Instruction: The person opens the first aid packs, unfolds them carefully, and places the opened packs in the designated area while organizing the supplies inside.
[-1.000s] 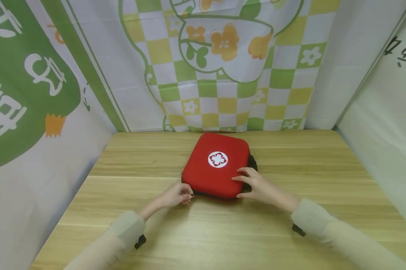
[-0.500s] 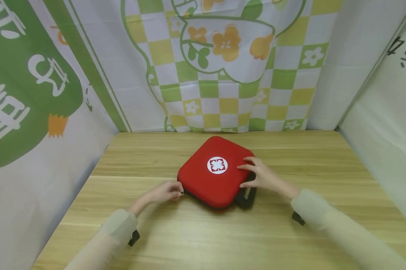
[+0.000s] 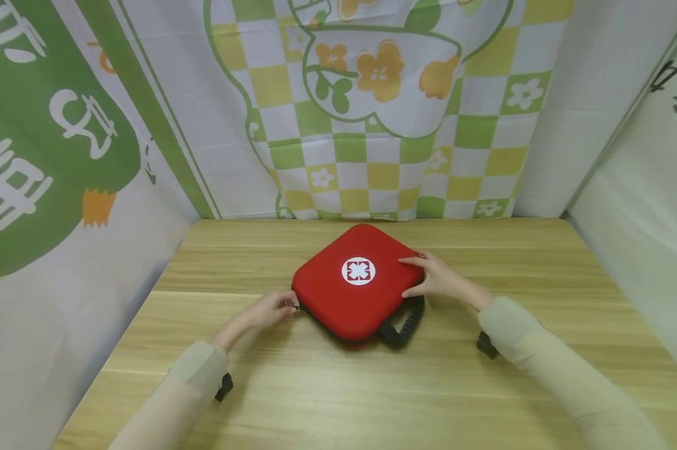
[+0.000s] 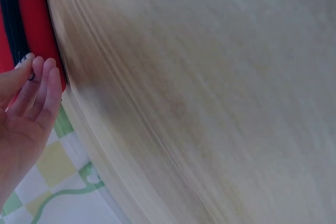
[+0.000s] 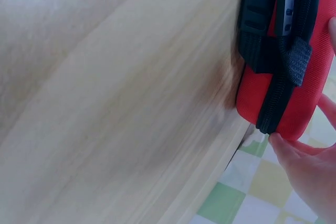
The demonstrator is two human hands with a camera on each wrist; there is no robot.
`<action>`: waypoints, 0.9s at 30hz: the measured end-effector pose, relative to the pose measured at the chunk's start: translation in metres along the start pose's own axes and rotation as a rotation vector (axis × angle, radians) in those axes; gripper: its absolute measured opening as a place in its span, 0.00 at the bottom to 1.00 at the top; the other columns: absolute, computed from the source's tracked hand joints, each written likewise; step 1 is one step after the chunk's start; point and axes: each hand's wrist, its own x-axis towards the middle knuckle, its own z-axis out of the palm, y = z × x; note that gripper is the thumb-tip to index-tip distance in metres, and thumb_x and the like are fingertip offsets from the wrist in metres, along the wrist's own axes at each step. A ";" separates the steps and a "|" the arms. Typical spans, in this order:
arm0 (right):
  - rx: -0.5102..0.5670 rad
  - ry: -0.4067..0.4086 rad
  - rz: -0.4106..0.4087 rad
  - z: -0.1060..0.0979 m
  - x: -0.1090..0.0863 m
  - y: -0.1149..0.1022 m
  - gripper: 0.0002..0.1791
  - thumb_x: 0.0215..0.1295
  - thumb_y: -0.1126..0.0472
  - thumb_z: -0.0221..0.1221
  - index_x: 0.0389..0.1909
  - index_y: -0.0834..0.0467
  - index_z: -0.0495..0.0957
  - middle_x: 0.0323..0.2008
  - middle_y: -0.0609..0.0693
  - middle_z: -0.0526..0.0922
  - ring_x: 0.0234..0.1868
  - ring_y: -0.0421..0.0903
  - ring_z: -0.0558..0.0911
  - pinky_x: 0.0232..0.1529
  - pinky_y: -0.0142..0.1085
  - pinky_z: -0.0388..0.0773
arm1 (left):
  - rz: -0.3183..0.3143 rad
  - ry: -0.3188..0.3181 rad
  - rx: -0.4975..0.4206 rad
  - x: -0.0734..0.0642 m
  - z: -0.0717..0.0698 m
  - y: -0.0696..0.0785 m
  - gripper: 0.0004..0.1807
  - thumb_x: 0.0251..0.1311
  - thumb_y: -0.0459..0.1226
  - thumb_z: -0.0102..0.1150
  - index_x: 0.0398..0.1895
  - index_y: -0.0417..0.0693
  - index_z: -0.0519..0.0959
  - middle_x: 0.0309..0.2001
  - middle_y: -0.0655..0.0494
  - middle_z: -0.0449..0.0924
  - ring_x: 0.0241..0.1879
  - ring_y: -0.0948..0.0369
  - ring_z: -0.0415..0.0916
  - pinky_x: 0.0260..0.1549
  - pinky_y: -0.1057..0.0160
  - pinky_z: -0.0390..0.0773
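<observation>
A red first-aid case (image 3: 338,294) with a white round emblem lies on the table, turned cornerwise. My left hand (image 3: 273,307) is at its left corner. Thumb and fingertips there pinch a small dark zipper pull (image 4: 31,75) beside the black zipper band (image 4: 13,19). On the opposite side, my right hand (image 3: 442,278) grips the right corner, fingers spread over the lid and edge. One fingertip (image 5: 278,140) of it touches the corner near the zipper (image 5: 274,103). The black ribbed handle (image 3: 408,325) sticks out at the lower right. The case's inside is hidden.
The wooden table (image 3: 338,400) extends around the case. Behind it hangs a checkered, flowered cloth (image 3: 372,156). Printed cloth (image 3: 40,156) covers the left side, and a pale wall (image 3: 642,206) stands at the right.
The case has turned clockwise, bringing its handle from the right side toward the front. My left hand moved left and slightly away with the zipper pull; my right hand shifted up along the edge.
</observation>
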 end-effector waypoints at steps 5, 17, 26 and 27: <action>-0.026 0.067 -0.015 0.004 -0.003 -0.002 0.39 0.38 0.54 0.71 0.54 0.61 0.70 0.56 0.70 0.58 0.54 0.66 0.63 0.52 0.56 0.64 | 0.015 0.065 0.022 0.005 -0.004 -0.003 0.02 0.54 0.23 0.48 0.30 0.33 0.71 0.24 0.47 0.74 0.23 0.60 0.72 0.21 0.70 0.73; -0.035 0.168 -0.038 0.012 -0.025 -0.006 0.33 0.40 0.57 0.69 0.51 0.63 0.72 0.50 0.68 0.63 0.48 0.61 0.68 0.45 0.51 0.70 | -0.056 0.168 0.064 0.020 -0.007 -0.004 0.04 0.54 0.22 0.48 0.32 0.33 0.72 0.24 0.43 0.74 0.22 0.56 0.71 0.19 0.70 0.70; -0.079 0.222 -0.054 0.015 -0.043 -0.015 0.27 0.41 0.61 0.69 0.46 0.63 0.75 0.43 0.65 0.66 0.32 0.53 0.72 0.32 0.38 0.70 | -0.127 0.242 0.049 0.032 -0.007 -0.004 0.06 0.56 0.23 0.46 0.35 0.31 0.73 0.29 0.41 0.76 0.23 0.56 0.72 0.20 0.72 0.71; -0.082 0.224 -0.055 0.015 -0.045 -0.016 0.27 0.41 0.61 0.69 0.46 0.63 0.75 0.42 0.64 0.67 0.31 0.53 0.72 0.31 0.36 0.70 | -0.142 0.249 0.043 0.034 -0.007 -0.005 0.06 0.57 0.23 0.46 0.35 0.31 0.73 0.30 0.41 0.76 0.23 0.56 0.72 0.20 0.71 0.71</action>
